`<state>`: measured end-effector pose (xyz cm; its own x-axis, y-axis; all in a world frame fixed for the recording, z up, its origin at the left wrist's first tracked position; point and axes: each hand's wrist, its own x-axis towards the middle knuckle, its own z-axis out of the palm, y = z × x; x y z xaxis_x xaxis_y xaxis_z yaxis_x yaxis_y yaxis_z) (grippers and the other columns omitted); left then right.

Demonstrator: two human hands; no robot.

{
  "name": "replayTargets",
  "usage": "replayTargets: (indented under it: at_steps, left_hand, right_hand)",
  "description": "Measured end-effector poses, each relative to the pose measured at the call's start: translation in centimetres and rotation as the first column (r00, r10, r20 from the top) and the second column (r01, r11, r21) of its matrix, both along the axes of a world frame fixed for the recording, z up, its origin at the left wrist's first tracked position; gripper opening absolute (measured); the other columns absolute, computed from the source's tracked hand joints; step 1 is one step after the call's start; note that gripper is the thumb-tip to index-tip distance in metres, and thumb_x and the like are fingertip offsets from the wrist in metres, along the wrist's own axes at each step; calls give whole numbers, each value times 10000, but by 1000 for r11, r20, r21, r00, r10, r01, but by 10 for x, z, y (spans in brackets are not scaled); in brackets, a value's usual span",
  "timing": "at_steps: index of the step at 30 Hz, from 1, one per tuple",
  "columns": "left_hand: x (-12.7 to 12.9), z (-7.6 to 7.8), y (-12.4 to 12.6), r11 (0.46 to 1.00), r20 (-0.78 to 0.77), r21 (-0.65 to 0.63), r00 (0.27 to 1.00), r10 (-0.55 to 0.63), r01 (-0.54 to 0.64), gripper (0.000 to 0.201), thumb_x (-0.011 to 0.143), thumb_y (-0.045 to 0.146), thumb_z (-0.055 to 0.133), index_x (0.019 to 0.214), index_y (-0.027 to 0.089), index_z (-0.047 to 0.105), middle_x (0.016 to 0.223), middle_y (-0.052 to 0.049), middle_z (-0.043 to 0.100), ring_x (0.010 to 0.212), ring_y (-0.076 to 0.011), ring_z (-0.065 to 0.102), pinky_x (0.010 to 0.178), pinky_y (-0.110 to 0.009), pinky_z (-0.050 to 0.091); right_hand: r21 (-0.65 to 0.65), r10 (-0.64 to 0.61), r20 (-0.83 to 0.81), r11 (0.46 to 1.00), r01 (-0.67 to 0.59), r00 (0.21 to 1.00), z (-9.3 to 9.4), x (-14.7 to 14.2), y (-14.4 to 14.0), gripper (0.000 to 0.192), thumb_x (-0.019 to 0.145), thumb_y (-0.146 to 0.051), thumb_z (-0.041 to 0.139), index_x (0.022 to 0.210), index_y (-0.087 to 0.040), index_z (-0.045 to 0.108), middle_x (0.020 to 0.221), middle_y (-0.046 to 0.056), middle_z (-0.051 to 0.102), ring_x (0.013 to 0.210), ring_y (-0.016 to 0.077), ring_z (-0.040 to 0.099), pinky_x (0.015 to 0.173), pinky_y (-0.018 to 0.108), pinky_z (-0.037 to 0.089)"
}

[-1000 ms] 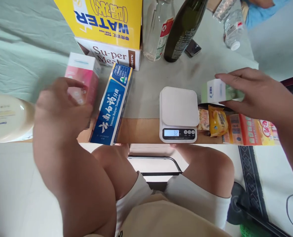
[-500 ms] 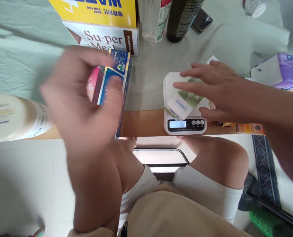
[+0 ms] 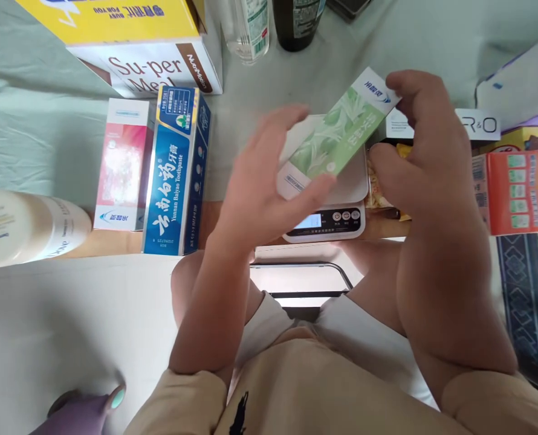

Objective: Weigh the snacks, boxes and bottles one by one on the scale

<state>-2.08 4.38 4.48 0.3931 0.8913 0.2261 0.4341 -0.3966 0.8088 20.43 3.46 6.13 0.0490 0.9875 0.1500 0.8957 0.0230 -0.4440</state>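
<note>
Green box (image 3: 341,130): aslant over the scale (image 3: 358,176); resting or lifted, cannot tell.
Pink box (image 3: 123,160): let go, left of scale.
Left hand (image 3: 269,178): thus freed, now at green box's lower end; grip unclear.
Right hand (image 3: 432,142): upper end; grip unclear.

Left forearm (image 3: 210,308): extended forward and angled inward. Left hand (image 3: 257,187): slightly blurred, thumb (image 3: 314,192) and fingers (image 3: 291,118) spread apart in a C-shape. Right forearm (image 3: 448,290): extended forward, angled slightly inward. Right hand (image 3: 434,154): fingers bent, thumb directed inward, separated from the index fingertip.
</note>
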Motion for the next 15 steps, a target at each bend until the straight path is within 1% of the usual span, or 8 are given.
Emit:
replayTargets:
  at_steps: [2, 3, 6, 9, 11, 13, 15]
  left_hand:
    - [-5, -1, 1, 1000, 56, 3, 998, 29, -29, 466, 996, 498, 549, 1423, 317, 504, 1590, -76, 579, 1499, -268, 581, 1246, -443, 509]
    - [-8, -1, 2, 999, 56, 8, 998, 35, -36, 456, 1010, 526, 530, 1424, 335, 509, 1584, -73, 582, 1496, -271, 585, 1242, -441, 510]
    - [-10, 0, 2, 999, -25, 16, 999, 28, -28, 487, 1009, 562, 546, 1444, 344, 514, 1563, -78, 598, 1488, -278, 589, 1241, -435, 505]
    - [-7, 4, 2, 1000, -86, -14, 996, -1, 0, 547, 957, 476, 633, 1456, 285, 518, 1553, -91, 610, 1462, -263, 605, 1230, -407, 519]
    - [-4, 5, 3, 998, -129, -30, 990, -54, 51, 625, 908, 416, 679, 1478, 218, 517, 1541, -114, 624, 1438, -261, 618, 1222, -396, 529]
    - [-1, 6, 3, 994, -208, -40, 972, -104, 98, 693, 870, 387, 708, 1499, 164, 522, 1532, -140, 636, 1424, -280, 622, 1209, -413, 537]
    - [3, 8, 4, 994, -302, -50, 948, -104, 93, 720, 848, 361, 705, 1516, 157, 531, 1530, -146, 644, 1412, -303, 624, 1170, -436, 561]
  right_hand:
    - [17, 1, 9, 1000, -1, 1000, 1, 0, 0, 620, 903, -175, 507, 1512, -287, 489, 1570, 92, 605, 1481, 252, 585, 1287, 478, 476]
    - [19, -8, 22, 1000, 7, 1000, 1, 0, -1, 612, 903, -175, 502, 1508, -272, 496, 1563, 105, 604, 1484, 253, 580, 1285, 474, 477]
    - [3, -23, 51, 1000, 23, 998, -3, 2, -3, 603, 910, -185, 488, 1509, -258, 494, 1548, 132, 596, 1476, 265, 581, 1278, 488, 483]
    - [16, -14, 47, 1000, 13, 999, -6, 6, -4, 617, 900, -171, 487, 1510, -269, 491, 1558, 130, 589, 1476, 266, 584, 1277, 494, 486]
    - [17, -20, 21, 1000, 20, 1000, -6, 7, -4, 629, 891, -169, 498, 1508, -291, 494, 1573, 114, 589, 1478, 277, 588, 1269, 519, 493]
    - [-14, -34, -14, 999, 34, 999, -4, 7, -3, 636, 890, -182, 511, 1511, -317, 488, 1580, 97, 596, 1475, 301, 596, 1259, 572, 494]
    - [-65, -36, -50, 997, 33, 998, 0, 6, -2, 643, 892, -195, 513, 1521, -323, 478, 1589, 84, 595, 1472, 314, 601, 1258, 603, 488]
